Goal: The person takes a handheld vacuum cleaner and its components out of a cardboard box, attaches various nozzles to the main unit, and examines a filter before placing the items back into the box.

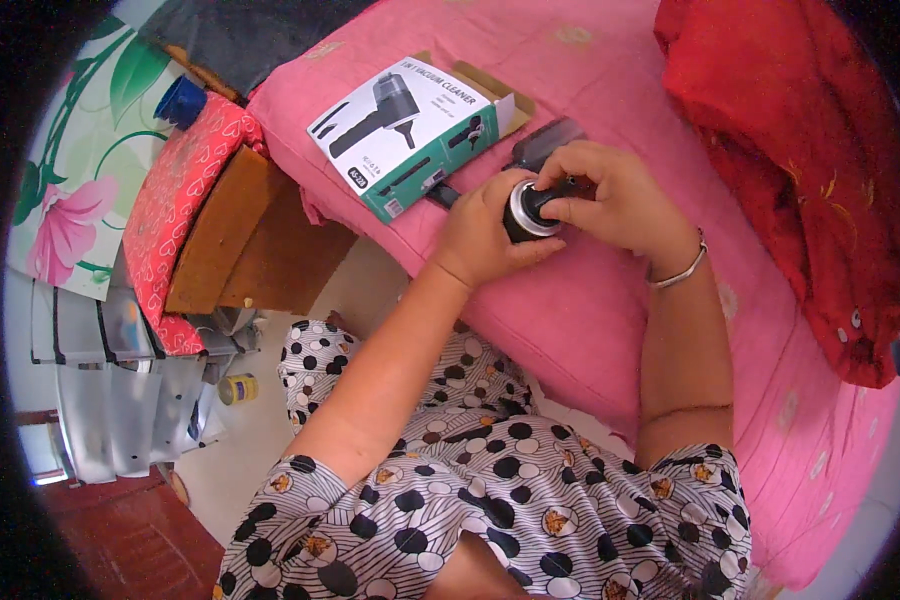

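Note:
My left hand point(480, 235) is wrapped round the black body of a handheld vacuum cleaner point(519, 214), whose round end with a silver ring faces up. From the right, my right hand point(605, 190) reaches over that end, thumb and fingers closed on a small black piece point(542, 203) at its middle. Its exact kind is partly hidden by my fingers. Just beyond my hands, a smoky dark plastic part point(547, 143) lies on the pink bed cover point(590, 340). Left of them rests a white and green cardboard box point(410, 130) with a vacuum cleaner pictured on it, its end flap open.
Red cloth point(780, 150) is heaped on the bed's right side. Left of the bed stands a wooden piece of furniture point(240, 240) with a red heart-patterned cover point(185, 205) and a blue cup point(181, 102). A clear-fronted rack point(120, 400) and a yellow tin point(237, 389) are lower left.

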`<state>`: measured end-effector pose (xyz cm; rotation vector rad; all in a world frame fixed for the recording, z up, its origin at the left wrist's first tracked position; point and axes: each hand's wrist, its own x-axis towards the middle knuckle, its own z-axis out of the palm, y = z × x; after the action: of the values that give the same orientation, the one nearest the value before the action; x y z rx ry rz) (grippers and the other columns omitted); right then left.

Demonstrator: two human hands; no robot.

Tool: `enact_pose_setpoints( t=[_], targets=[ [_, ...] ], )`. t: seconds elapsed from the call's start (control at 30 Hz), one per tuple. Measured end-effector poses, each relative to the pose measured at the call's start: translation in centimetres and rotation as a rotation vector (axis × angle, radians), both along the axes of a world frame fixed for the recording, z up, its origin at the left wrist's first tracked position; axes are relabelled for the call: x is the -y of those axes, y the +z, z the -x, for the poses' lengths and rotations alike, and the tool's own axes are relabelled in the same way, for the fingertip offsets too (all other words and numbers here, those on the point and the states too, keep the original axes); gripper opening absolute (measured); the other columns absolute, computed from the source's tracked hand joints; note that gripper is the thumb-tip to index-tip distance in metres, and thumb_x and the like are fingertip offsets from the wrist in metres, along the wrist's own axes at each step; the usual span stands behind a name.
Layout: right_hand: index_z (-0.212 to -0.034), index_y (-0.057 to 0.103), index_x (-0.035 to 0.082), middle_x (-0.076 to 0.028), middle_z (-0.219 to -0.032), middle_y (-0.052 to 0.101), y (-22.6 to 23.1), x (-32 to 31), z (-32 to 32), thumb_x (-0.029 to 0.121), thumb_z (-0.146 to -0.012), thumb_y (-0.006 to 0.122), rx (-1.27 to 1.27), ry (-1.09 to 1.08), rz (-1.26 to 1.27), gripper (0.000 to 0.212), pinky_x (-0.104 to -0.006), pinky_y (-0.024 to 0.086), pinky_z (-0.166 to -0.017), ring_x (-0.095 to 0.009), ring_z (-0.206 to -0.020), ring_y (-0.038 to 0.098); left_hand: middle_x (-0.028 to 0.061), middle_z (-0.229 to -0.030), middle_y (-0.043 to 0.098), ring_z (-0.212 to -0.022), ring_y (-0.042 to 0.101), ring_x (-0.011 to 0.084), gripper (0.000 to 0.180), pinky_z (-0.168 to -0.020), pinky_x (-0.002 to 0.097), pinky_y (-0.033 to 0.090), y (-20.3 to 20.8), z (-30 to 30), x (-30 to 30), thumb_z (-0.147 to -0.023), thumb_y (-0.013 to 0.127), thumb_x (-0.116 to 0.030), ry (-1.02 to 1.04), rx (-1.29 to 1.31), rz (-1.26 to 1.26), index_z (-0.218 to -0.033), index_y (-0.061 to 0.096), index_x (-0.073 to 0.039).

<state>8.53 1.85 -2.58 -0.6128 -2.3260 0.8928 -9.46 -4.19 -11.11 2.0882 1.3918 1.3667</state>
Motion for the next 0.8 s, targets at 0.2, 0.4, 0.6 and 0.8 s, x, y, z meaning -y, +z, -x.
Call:
enact_pose_setpoints(
  t=[0.2, 0.4, 0.6, 0.8],
  targets=[
    [-0.09, 0.063, 0.001, -0.004, -0.084, 0.063, -0.1, -0.7, -0.4, 0.001, -0.074, 0.071, -0.093, 0.105, 0.436, 0.018, -0.026, 0.049, -0.07, -0.011, -0.08, 0.059, 0.0156, -0.105, 0.063, -0.094, 0.062, 0.0349, 0.075, -0.08, 0.04, 0.051, 0.3, -0.2, -0.2, -0.058, 0.086, -0.037, 0.001, -0.017, -0.029, -0.116, 0.05, -0.006],
    [-0.09, 0.063, 0.001, -0.004, -0.081, 0.064, 0.6, -0.7, -0.8, 0.003, -0.073, 0.072, -0.065, 0.088, 0.269, 0.018, -0.0278, 0.049, -0.068, -0.012, -0.079, 0.06, 0.015, -0.109, 0.061, -0.097, 0.061, 0.0342, 0.075, -0.083, 0.0399, 0.05, 0.3, -0.1, -0.3, -0.058, 0.085, -0.037, -0.002, -0.045, -0.032, -0.117, 0.049, -0.007],
    [-0.089, 0.065, 0.002, 0.0, -0.081, 0.059, 0.8, -0.6, -1.0, -0.002, -0.074, 0.068, -0.083, 0.066, 0.128, 0.016, -0.0212, 0.045, -0.065, -0.007, -0.073, 0.056, 0.0155, -0.109, 0.061, -0.097, 0.061, 0.0341, 0.074, -0.083, 0.0398, 0.05, 0.1, -0.2, -0.6, -0.058, 0.085, -0.037, -0.022, -0.013, -0.044, -0.116, 0.051, -0.006],
    [-0.085, 0.064, 0.001, -0.002, -0.082, 0.064, 2.4, 0.1, -1.9, 0.003, -0.077, 0.068, -0.307, -0.123, 0.178, 0.01, -0.0256, 0.049, -0.072, -0.01, -0.079, 0.059, 0.0158, -0.105, 0.063, -0.096, 0.062, 0.0342, 0.073, -0.083, 0.0396, 0.05, -0.2, -0.1, -0.5, -0.058, 0.085, -0.038, 0.001, -0.012, -0.036, -0.114, 0.052, -0.005]
  ],
)
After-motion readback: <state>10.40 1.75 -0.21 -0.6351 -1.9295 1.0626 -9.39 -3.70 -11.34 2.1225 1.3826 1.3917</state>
